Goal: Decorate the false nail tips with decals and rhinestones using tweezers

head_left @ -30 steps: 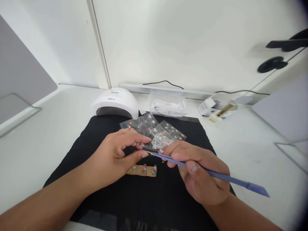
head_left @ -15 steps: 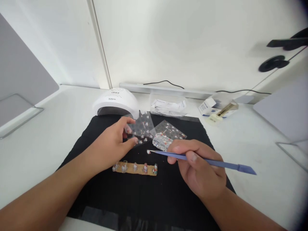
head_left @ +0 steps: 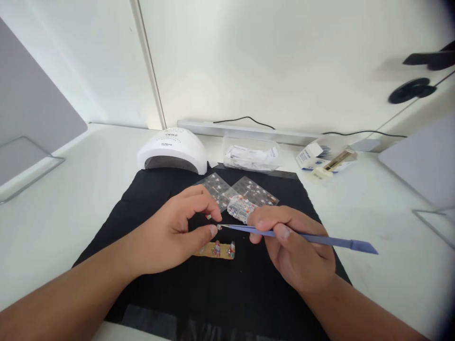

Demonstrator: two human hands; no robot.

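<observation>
My right hand (head_left: 295,251) grips a thin blue tool (head_left: 320,239) like a pen, its fine tip pointing left with a tiny sticker on it. My left hand (head_left: 174,232) hovers over the black mat (head_left: 149,199), thumb and forefinger pinched right at that tip. Just below the fingers lies a tan strip (head_left: 218,249) carrying small decorated nail tips, partly hidden by my left hand. Clear sticker sheets (head_left: 249,192) with red and white designs lie beyond both hands.
A white nail lamp (head_left: 172,150) stands at the mat's far left corner. Behind the mat are a clear packet of wipes (head_left: 250,156) and a small blue-white box (head_left: 313,158) with a gold item. Grey dividers flank the white desk.
My left hand let go of the sticker sheet it was lifting and came back down to the tool tip. The right hand and blue tool barely shifted.
</observation>
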